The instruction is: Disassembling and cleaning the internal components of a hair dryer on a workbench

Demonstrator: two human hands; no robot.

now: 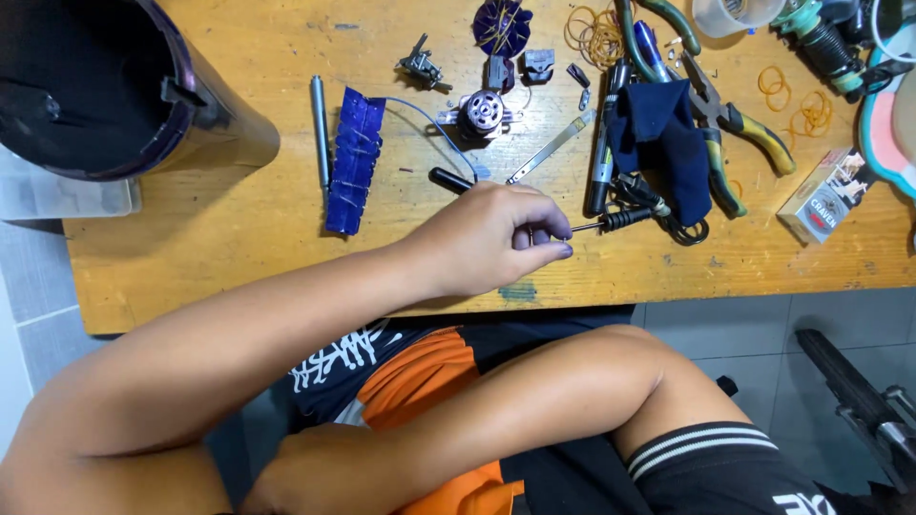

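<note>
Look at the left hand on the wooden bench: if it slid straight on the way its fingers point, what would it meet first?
The left hand points right along the bench; probably the small black tool at its fingertips comes first, then the dark blue cloth. Depth is uncertain.

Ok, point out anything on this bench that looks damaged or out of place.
A small motor lies bare on the wooden table, its blue wire trailing loose. A blue fan wheel and small fittings lie scattered around it. Rubber bands are strewn among the pliers. The left hand pinches a thin tool.
</note>
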